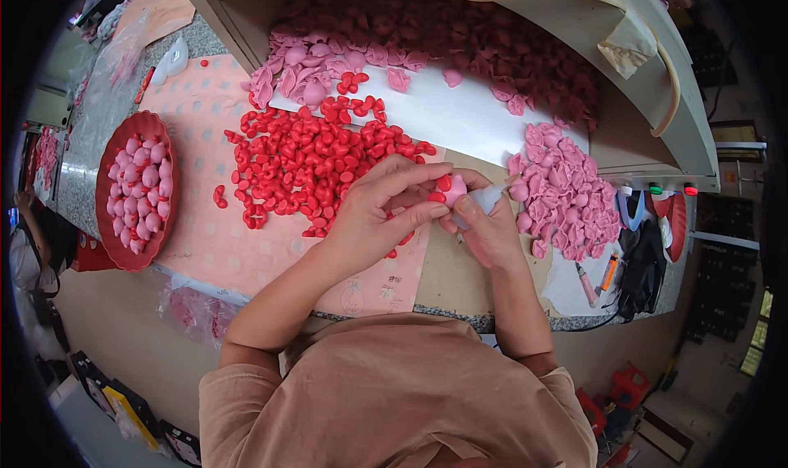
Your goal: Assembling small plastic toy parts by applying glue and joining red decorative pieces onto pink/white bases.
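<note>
Over the middle of the table, my left hand [382, 210] pinches a small pink ball [454, 189] between thumb and fingers. Glossy red pieces [444, 182] sit against the ball's left side. Close beside it, my right hand [492, 237] is wrapped round a small whitish squeeze bottle [486, 197], whose narrow tip points up to the right. Just left of my hands spreads a heap of small red rounded pieces [308, 168], partly covered by my left hand. Pink moulded pieces [566, 193] with thin ragged edges lie piled right of my right hand.
A red scalloped basket [111, 222] of pink balls with red bits stands left. Behind, a grey open-fronted housing [698, 132] with a hose holds many pink pieces [460, 25]. An orange marker [608, 273] and a black bag [643, 267] lie right. A person [37, 251] is far left.
</note>
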`<state>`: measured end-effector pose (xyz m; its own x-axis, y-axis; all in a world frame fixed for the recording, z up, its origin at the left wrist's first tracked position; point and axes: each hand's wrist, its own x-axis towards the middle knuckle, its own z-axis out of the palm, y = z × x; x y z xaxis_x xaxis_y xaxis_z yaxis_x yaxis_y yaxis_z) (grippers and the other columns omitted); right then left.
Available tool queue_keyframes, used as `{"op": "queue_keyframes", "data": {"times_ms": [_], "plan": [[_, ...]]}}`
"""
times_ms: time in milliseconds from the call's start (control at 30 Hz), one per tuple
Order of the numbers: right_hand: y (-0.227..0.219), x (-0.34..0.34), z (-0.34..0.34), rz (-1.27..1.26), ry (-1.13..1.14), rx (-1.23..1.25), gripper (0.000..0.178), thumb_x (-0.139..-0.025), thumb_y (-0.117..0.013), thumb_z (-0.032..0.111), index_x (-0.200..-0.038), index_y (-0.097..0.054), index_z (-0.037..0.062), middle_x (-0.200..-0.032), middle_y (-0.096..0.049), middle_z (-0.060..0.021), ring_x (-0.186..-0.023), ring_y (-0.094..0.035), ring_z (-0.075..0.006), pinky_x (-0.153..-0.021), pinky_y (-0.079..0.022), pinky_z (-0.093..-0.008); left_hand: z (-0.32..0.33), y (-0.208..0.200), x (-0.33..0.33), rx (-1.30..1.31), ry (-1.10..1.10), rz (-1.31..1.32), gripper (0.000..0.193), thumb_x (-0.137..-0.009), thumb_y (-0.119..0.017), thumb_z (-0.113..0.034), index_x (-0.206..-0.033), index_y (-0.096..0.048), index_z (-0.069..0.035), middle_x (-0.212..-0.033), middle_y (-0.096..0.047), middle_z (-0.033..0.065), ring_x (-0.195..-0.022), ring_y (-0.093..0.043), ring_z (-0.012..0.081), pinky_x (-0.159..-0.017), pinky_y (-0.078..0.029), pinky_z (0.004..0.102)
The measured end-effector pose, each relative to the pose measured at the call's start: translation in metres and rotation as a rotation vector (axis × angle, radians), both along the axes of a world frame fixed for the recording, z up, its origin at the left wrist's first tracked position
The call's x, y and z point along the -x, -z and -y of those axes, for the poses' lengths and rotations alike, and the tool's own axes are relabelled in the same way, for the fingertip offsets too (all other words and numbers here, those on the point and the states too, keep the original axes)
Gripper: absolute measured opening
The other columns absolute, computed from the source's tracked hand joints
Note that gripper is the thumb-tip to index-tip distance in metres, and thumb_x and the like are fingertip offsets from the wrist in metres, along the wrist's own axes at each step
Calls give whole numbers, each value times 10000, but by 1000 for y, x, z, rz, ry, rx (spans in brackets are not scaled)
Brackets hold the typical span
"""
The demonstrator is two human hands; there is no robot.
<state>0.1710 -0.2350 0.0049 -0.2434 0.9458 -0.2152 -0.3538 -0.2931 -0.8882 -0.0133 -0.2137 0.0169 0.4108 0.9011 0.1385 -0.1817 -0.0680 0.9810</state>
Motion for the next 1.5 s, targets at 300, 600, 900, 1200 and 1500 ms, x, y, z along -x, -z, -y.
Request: {"op": "queue_keyframes", "data": {"times_ms": [300, 600, 900, 1200, 1500], "plan": [[1, 8, 7, -76, 44, 8, 402, -876, -627, 275, -1164, -489, 30, -982, -575, -55, -768, -531, -100, -584, -406, -242, 3, 3, -3, 14, -18, 86, 361, -820, -626, 23, -1173, -558, 0, -1004, -492, 73, -896, -582, 127, -808, -549, 271], [2, 11, 10, -220, 63, 96, 412, -890, -602, 289, -1187, -484, 30, -978, -580, -58, -771, -534, -101, -579, -414, -239, 7, 2, -3, 18, -22, 37, 420, -799, -649, 32, -1200, -528, 4, -1009, -469, 72, -895, -546, 128, -838, -526, 280], [-6, 8, 1, 37, 68, -25, 416, -869, -635, 221, -1199, -494, 12, -938, -579, -55, -712, -533, -100, -592, -433, -231, 2, 10, -7, -188, -141, -48, 362, -782, -675, -9, -1129, -574, -28, -982, -536, 94, -841, -621, 164, -690, -565, 276], [-17, 5, 1, 221, 98, -159, 380, -846, -638, 87, -1189, -506, -9, -930, -583, -52, -733, -545, -86, -616, -445, -203, 0, 4, -4, -471, -181, -270, 359, -761, -680, 8, -1105, -580, -14, -1114, -576, 138, -1010, -588, 236, -825, -525, 307], [-13, -2, 0, 198, 100, -154, 335, -837, -645, 81, -1138, -524, -2, -921, -599, -58, -719, -544, -86, -607, -446, -207, -2, 3, -4, -439, -135, -284, 384, -763, -671, 18, -1136, -582, -7, -1134, -577, 146, -1048, -577, 249, -842, -502, 318]]}}
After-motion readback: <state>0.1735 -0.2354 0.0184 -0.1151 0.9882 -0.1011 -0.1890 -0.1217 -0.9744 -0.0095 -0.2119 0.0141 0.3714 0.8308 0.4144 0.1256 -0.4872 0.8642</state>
